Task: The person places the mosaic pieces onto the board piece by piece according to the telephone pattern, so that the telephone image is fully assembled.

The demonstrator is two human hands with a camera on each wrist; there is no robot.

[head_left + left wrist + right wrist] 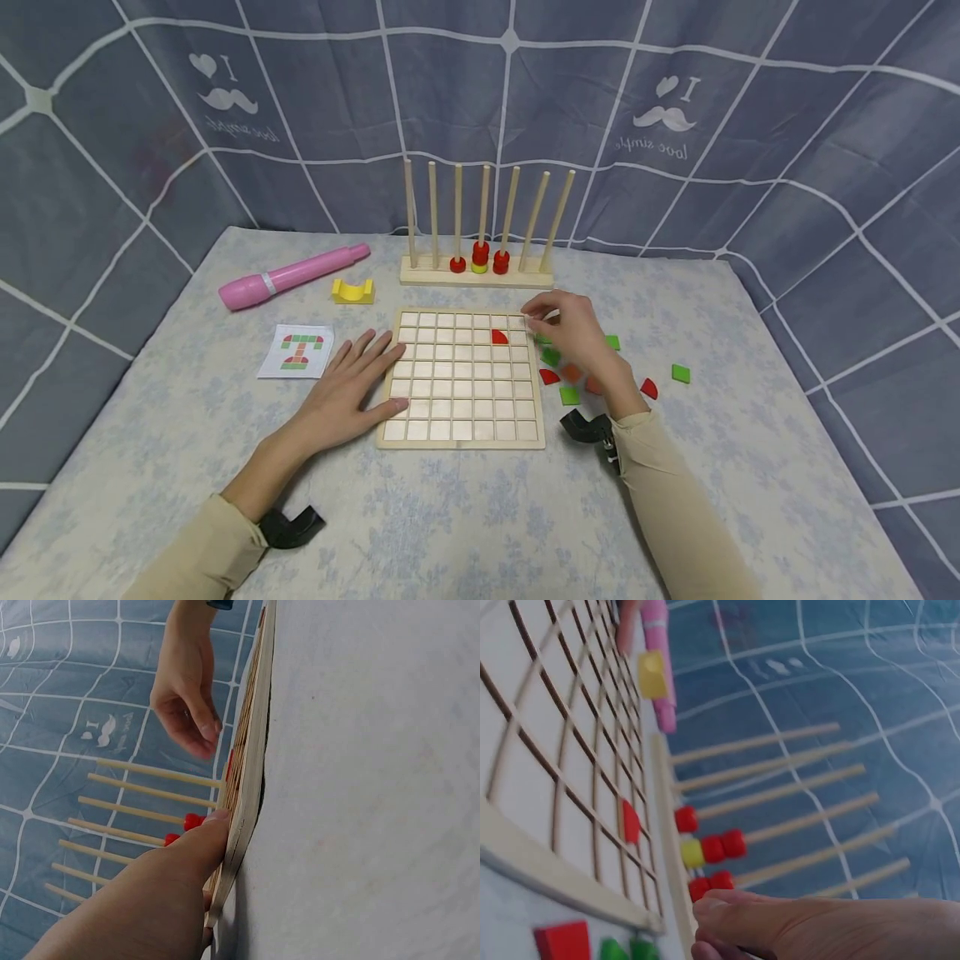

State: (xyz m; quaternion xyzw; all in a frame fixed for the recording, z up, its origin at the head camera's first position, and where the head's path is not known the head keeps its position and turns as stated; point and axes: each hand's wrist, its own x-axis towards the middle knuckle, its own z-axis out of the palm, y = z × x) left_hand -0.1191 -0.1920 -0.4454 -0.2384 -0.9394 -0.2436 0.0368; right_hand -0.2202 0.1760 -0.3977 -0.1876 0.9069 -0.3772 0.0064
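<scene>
Beige sleeves (675, 500) closest, bottom of head view. Left hand (337, 400) lies with fingers spread on the left edge of the wooden board (461, 445), probably to keep it from sliding. One red quarter-round piece (499, 337) sits in a square near the board's far right corner. Right hand (573, 325) is at that corner, fingertips drawn in near the thumb; can't tell if anything is pinched, tips hide it. Loose green pieces (570, 396) and loose red pieces (649, 388) lie right of the board, likely for easy reach. Pattern card (298, 352) lies left, apparently to stay readable. Peg stand (476, 279), pink tube (300, 271) and yellow block (352, 292) sit farther back, out of the way.
</scene>
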